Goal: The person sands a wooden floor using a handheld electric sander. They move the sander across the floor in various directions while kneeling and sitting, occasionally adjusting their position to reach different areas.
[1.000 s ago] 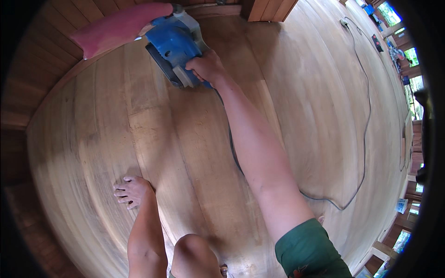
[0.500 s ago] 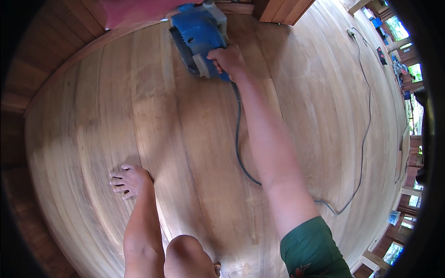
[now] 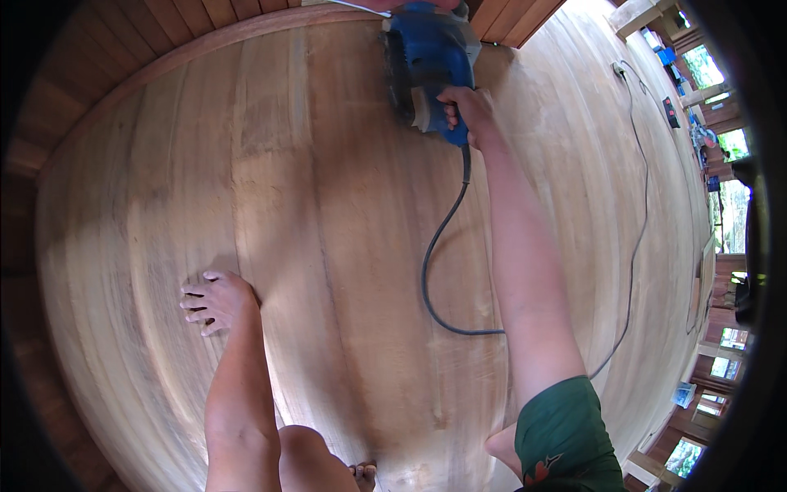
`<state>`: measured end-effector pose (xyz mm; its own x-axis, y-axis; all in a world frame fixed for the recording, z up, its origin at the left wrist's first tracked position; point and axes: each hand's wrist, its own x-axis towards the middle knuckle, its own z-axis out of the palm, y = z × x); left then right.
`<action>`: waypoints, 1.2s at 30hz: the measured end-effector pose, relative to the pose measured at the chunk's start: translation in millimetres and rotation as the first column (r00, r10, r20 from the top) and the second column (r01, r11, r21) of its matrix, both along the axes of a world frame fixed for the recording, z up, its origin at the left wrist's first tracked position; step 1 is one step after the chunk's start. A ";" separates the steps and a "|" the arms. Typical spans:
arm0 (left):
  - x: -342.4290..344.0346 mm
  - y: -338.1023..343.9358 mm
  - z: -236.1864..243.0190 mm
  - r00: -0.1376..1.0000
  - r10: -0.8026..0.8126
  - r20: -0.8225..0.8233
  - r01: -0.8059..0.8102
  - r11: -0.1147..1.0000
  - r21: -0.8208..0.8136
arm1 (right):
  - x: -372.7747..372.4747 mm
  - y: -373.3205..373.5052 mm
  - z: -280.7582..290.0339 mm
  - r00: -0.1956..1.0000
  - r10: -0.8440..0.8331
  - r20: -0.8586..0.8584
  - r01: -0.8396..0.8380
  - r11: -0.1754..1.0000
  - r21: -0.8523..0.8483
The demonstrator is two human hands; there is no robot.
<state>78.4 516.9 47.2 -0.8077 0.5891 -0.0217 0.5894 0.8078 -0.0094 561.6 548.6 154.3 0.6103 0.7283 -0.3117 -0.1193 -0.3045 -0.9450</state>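
- My right hand grips the blue sander near the floor's far edge.
- My left hand rests flat, fingers spread.
- Best kept level, cord trailing clear.

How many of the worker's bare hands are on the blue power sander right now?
1. The right hand grips the rear of the blue power sander near the top edge. The left hand lies flat on the pale wooden plank floor, apart from the sander.
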 end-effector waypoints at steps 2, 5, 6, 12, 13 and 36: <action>-0.2 -0.1 -1.1 1.000 -0.002 -0.018 0.002 1.000 -0.016 | 10.7 -8.6 -3.5 1.000 0.004 -0.008 -0.004 1.000 0.006; -2.5 0.1 -5.1 1.000 0.002 -0.017 -0.002 1.000 0.004 | 21.7 -14.5 -11.1 0.999 -0.017 -0.035 0.016 1.000 -0.021; -3.1 0.4 -6.4 1.000 0.002 0.002 -0.002 1.000 0.015 | 25.4 -16.4 -12.9 0.999 -0.018 -0.039 0.017 1.000 -0.021; -8.7 -0.3 -14.7 1.000 0.004 0.006 -0.004 0.999 0.041 | 45.1 -32.0 -15.7 0.999 0.004 -0.036 -0.006 0.998 -0.056; -9.4 -0.3 -15.2 1.000 0.003 0.013 -0.004 0.999 0.042 | 47.8 -34.9 -15.3 0.999 0.015 -0.043 -0.017 0.998 -0.056; -18.0 0.9 -25.5 1.000 0.006 0.017 -0.007 0.997 0.071 | 62.4 -67.1 -12.1 0.999 0.054 -0.008 -0.054 0.998 -0.044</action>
<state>60.4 517.9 21.6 -0.8113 0.5846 0.0070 0.5839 0.8097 0.0581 624.0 481.5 142.2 0.5680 0.7456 -0.3485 -0.1081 -0.3521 -0.9297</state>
